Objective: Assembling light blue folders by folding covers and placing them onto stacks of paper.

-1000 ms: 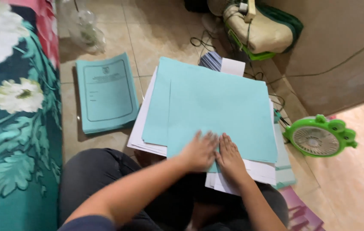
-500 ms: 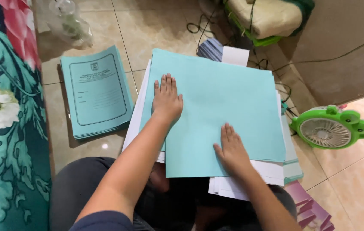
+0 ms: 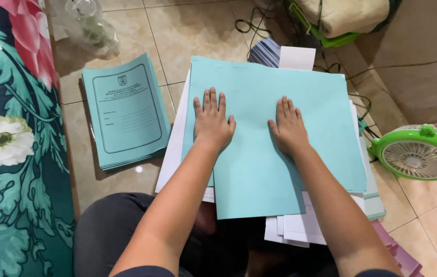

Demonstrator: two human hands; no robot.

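Fingers (image 3: 213, 102) of the left hand (image 3: 212, 124) lie flat and slightly spread on a large light-blue sheet (image 3: 259, 154), palm down; the right hand (image 3: 289, 129) rests the same way just beside it, fingers held closer together, neither hand pinching anything. That sheet tops a pile resting over the person's lap and the tiled floor (image 3: 198, 31). Nearest the body, white papers (image 3: 300, 228) stick out from under the sheet's near edge, and more white sheets show along its left edge. A pink item (image 3: 401, 254) peeks out at the near right corner of the pile.

Left of the pile, apart from it, a stack of teal printed booklets (image 3: 126, 113) lies on the floor, next to a floral cloth (image 3: 8, 154) along the left side. On the right, a green fan (image 3: 421, 154) sits on the floor near the pile. Farther off are a clear plastic bag (image 3: 90, 25), dark cables (image 3: 254, 23) and a cream bundle (image 3: 344, 15) in a green tray.
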